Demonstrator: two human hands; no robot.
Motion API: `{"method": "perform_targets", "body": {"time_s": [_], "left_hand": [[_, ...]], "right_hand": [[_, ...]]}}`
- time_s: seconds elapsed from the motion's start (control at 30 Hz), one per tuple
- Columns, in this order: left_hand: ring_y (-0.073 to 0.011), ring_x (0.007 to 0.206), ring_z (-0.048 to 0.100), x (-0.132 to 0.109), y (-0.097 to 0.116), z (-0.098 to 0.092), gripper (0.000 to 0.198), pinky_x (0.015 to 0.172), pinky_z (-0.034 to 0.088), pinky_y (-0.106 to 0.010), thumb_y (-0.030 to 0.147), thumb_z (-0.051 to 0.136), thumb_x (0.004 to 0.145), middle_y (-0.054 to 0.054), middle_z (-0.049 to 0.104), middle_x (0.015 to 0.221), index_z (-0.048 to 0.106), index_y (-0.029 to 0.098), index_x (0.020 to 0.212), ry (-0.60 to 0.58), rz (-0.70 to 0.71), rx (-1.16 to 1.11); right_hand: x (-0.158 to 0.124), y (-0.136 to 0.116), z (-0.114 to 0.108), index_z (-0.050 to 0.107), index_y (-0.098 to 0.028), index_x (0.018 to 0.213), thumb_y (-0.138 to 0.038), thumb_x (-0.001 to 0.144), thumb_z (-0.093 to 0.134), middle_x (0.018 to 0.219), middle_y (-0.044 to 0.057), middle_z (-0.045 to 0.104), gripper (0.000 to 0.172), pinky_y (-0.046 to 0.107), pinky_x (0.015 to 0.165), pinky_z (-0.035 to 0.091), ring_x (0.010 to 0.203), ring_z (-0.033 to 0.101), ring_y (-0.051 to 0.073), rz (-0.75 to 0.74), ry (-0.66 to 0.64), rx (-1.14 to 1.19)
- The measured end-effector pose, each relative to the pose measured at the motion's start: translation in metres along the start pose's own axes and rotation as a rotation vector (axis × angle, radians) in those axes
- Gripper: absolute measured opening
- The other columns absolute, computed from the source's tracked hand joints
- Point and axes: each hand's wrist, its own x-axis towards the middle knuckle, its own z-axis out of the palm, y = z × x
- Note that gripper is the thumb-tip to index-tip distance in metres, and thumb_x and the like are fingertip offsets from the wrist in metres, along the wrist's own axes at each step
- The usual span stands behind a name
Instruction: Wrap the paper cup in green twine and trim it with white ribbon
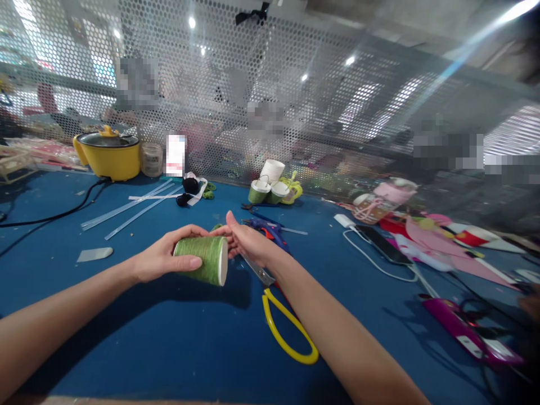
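Cup point(205, 259), one (green-wound), gripped in left hand point(162, 261), right hand point(248, 242) spread at rim, scissors point(287, 332), one pair.

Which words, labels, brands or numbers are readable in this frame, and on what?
None can be read.
The green cup in the left hand shows no print.
The white card beside the glass jar is blurred out.
The yellow pot shows no lettering.
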Motion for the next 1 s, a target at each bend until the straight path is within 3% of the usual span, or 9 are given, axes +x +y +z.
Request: {"method": "perform_targets", "body": {"time_s": [0.13,0.23,0.47,0.6,0.67,0.73,0.8,0.9,1.0], "left_hand": [[-0.0168,0.08,0.051,-0.001,0.0,0.0,0.049,0.067,0.042,-0.026,0.04,0.066,0.066,-0.003,0.054,0.094,0.047,0.018,0.105,-0.05,-0.005,-0.015],[-0.0144,0.076,0.05,-0.001,-0.001,0.001,0.048,0.065,0.041,-0.024,0.039,0.067,0.067,-0.001,0.053,0.088,0.047,0.018,0.105,-0.082,-0.024,-0.05],[-0.0143,0.075,0.049,0.002,-0.004,0.001,0.048,0.065,0.041,-0.025,0.039,0.068,0.066,-0.001,0.052,0.087,0.048,0.017,0.104,-0.086,-0.023,-0.093],[-0.0141,0.075,0.049,0.002,-0.005,0.001,0.048,0.065,0.041,-0.025,0.038,0.068,0.066,-0.001,0.052,0.088,0.048,0.017,0.104,-0.074,-0.024,-0.089],[-0.014,0.074,0.05,0.001,-0.005,0.001,0.047,0.065,0.042,-0.025,0.038,0.067,0.066,-0.001,0.052,0.086,0.048,0.017,0.104,-0.078,-0.025,-0.09],[-0.0138,0.073,0.05,0.001,-0.005,0.002,0.046,0.064,0.042,-0.025,0.037,0.067,0.067,-0.001,0.052,0.085,0.048,0.017,0.103,-0.086,-0.027,-0.087],[-0.0137,0.073,0.05,0.001,-0.004,0.003,0.046,0.065,0.042,-0.025,0.037,0.067,0.067,-0.001,0.052,0.085,0.048,0.018,0.103,-0.087,-0.027,-0.074],[-0.0151,0.076,0.051,0.001,-0.005,0.003,0.048,0.067,0.044,-0.027,0.038,0.067,0.066,-0.002,0.054,0.089,0.048,0.018,0.105,-0.069,-0.025,-0.037],[-0.0163,0.079,0.052,0.001,-0.006,0.002,0.049,0.069,0.044,-0.029,0.038,0.066,0.066,-0.003,0.054,0.093,0.046,0.018,0.107,-0.043,-0.013,0.009]], "right_hand": [[0.017,-0.011,0.0,0.059,-0.013,0.085,-0.061,0.085,0.02,0.086,0.01,0.063,0.062,0.026,0.064,0.047,0.07,0.06,0.014,0.011,-0.048,0.279],[0.031,-0.031,-0.006,0.055,-0.013,0.083,-0.058,0.086,0.022,0.093,0.011,0.061,0.056,0.026,0.063,0.048,0.071,0.059,0.014,-0.079,0.072,0.304],[0.072,-0.09,-0.041,0.051,-0.015,0.08,-0.057,0.085,0.033,0.095,0.009,0.058,0.046,0.021,0.055,0.043,0.071,0.055,0.012,-0.293,0.448,-0.008],[0.085,-0.111,-0.047,0.052,-0.016,0.075,-0.056,0.085,0.033,0.093,0.008,0.059,0.045,0.02,0.061,0.042,0.081,0.055,0.013,-0.545,0.623,-0.362],[0.087,-0.114,-0.042,0.053,-0.017,0.08,-0.055,0.087,0.03,0.095,0.007,0.06,0.045,0.02,0.063,0.043,0.084,0.056,0.013,-0.563,0.55,-0.543],[0.087,-0.112,-0.033,0.054,-0.017,0.084,-0.053,0.088,0.031,0.092,0.007,0.063,0.042,0.021,0.061,0.044,0.077,0.059,0.012,-0.444,0.374,-0.692],[0.085,-0.107,-0.024,0.058,-0.016,0.079,-0.049,0.083,0.046,0.076,0.006,0.066,0.035,0.023,0.056,0.044,0.062,0.06,0.013,-0.293,0.224,-0.787],[0.072,-0.098,-0.015,0.056,-0.014,0.058,-0.037,0.074,0.063,0.053,0.005,0.06,0.029,0.025,0.05,0.042,0.046,0.056,0.013,-0.203,0.195,-0.857],[0.044,-0.086,-0.009,0.051,-0.015,0.055,-0.035,0.082,0.053,0.056,0.004,0.06,0.034,0.023,0.05,0.042,0.047,0.056,0.011,-0.222,0.224,-0.86]]}}
